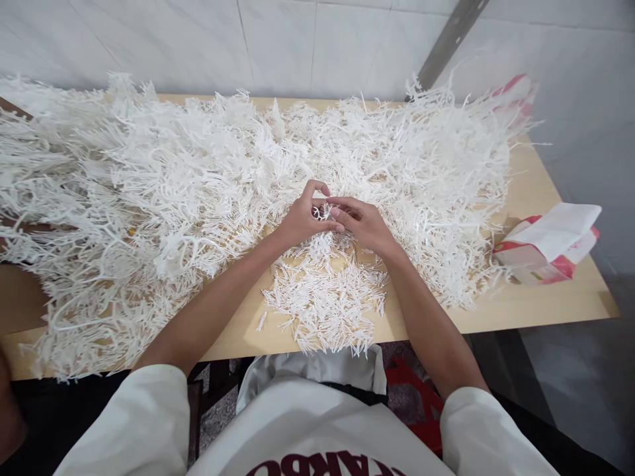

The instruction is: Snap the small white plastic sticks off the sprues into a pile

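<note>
My left hand (pixel 308 215) and my right hand (pixel 358 221) meet over the middle of the table, fingertips close together. Between them is a small white branched plastic piece (pixel 322 211), partly hidden by the fingers. The left hand's fingers curl round the piece, and the right thumb and fingers pinch at its right side. Just below the hands lies a small heap of short white plastic sticks (pixel 327 304), near the table's front edge. A wide, tangled mass of white branched plastic pieces (pixel 198 165) surrounds the hands on the left, back and right.
The wooden table (pixel 540 304) stands against a tiled wall (pixel 278 39). On its right end sits a red and white paper box (pixel 540 251) with a white sheet in it. At the far left, part of another person's arm (pixel 10 403) shows. A metal post (pixel 449 43) rises behind.
</note>
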